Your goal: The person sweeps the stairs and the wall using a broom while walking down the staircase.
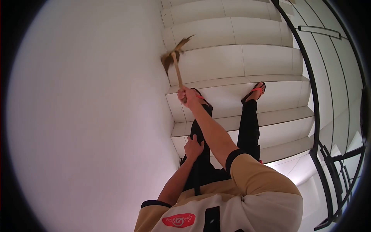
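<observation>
A short brush with a pale wooden handle and brown bristles [168, 60] is at the left end of a tiled stair, where the step meets the wall. Its bristles spread out and look slightly blurred. My right hand [187, 96] is wrapped round the lower end of the handle, above my left foot. On my left thigh, near the knee, rests my left hand [194, 147], with its fingers apart and nothing in it.
White tiled steps [210, 62] rise ahead, and a white wall [96, 108] runs along the left. A black metal railing [316, 104] curves down the right side. My feet, in sandals [255, 92], stand on a step.
</observation>
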The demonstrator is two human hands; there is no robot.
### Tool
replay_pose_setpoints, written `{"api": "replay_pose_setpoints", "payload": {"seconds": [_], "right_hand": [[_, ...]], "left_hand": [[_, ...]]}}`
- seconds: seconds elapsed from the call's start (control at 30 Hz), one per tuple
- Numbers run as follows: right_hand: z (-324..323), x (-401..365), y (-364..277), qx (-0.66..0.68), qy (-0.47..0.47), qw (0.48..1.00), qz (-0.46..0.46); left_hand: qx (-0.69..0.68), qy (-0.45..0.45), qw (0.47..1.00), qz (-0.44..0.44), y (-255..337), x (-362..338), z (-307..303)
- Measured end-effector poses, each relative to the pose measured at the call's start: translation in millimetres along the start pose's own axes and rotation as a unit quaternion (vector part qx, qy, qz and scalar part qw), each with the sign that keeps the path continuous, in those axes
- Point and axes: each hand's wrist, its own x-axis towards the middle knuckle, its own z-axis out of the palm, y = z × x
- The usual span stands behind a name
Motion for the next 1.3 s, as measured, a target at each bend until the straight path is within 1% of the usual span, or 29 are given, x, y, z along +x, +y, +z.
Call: {"api": "replay_pose_setpoints", "payload": {"seconds": [0.07,0.13,0.17,0.2,0.27,0.3,0.4,0.43,0.53,0.63,0.7,0.83,0.87,0.9,0.97,1.0,1.03,1.07,1.1,1.13,1.17,1.2,1.23,1.3], "right_hand": [[24,-11,-27,0.069,-0.061,0.996,0.007],[44,-21,-58,0.033,-0.132,0.990,-0.026],[48,-26,-76,-0.107,-0.085,0.987,-0.083],[53,-32,-92,-0.244,-0.036,0.959,-0.140],[95,-58,-116,-0.359,0.033,0.906,-0.222],[111,-71,-126,-0.412,0.068,0.870,-0.262],[110,-102,-157,-0.336,-0.004,0.899,-0.282],[113,-113,-158,-0.380,0.051,0.873,-0.301],[136,-139,-169,-0.368,0.029,0.874,-0.314],[114,-152,-180,-0.333,0.021,0.884,-0.327],[115,-162,-187,-0.406,0.078,0.837,-0.359],[104,-204,-172,-0.525,0.174,0.732,-0.398],[72,-196,-167,-0.600,0.219,0.643,-0.423],[33,-180,-161,-0.668,0.255,0.543,-0.441],[-9,-183,-98,-0.672,0.289,0.497,-0.467],[-20,-184,-61,-0.656,0.311,0.510,-0.462],[-27,-184,-30,-0.646,0.305,0.550,-0.433],[-45,-168,-4,-0.628,0.309,0.615,-0.363],[-66,-136,3,-0.579,0.258,0.711,-0.303],[-86,-106,9,-0.515,0.219,0.796,-0.231],[-106,-75,15,-0.452,0.195,0.857,-0.152],[-86,-69,-1,-0.268,0.094,0.957,-0.055],[-77,-62,-19,-0.201,0.040,0.979,-0.010],[-60,-54,-50,-0.066,-0.071,0.992,0.078]], "left_hand": [[0.003,0.014,1.000,0.002,1,-2,-2],[0.001,0.027,1.000,0.001,2,-2,-2],[0.000,0.032,0.999,0.000,3,-3,-1],[0.000,0.029,1.000,-0.004,5,-5,0],[0.003,0.026,1.000,-0.005,9,-3,-4],[0.007,0.030,1.000,-0.003,10,-3,-3],[0.015,0.032,0.999,-0.002,16,-7,5],[0.019,0.032,0.999,-0.001,18,-5,4],[0.034,0.046,0.998,0.003,24,-6,4],[0.045,0.046,0.998,0.008,29,-6,10],[0.053,0.052,0.997,0.013,34,2,4],[0.060,0.048,0.997,0.009,37,-4,5],[0.060,0.048,0.997,0.008,36,-4,6],[0.056,0.046,0.997,0.007,37,-3,7],[0.049,0.044,0.998,0.001,36,-2,9],[0.048,0.038,0.998,-0.002,35,-1,7],[0.048,0.030,0.998,-0.004,35,-1,6],[0.049,0.021,0.999,-0.005,35,-1,6],[0.047,0.018,0.999,-0.006,34,-1,6],[0.045,0.014,0.999,-0.007,33,-1,6],[0.043,0.012,0.999,-0.008,33,-1,5],[0.040,0.011,0.999,-0.010,31,-1,5],[0.036,0.011,0.999,-0.014,29,-3,5],[0.031,0.032,0.999,-0.015,27,-3,6]]}}
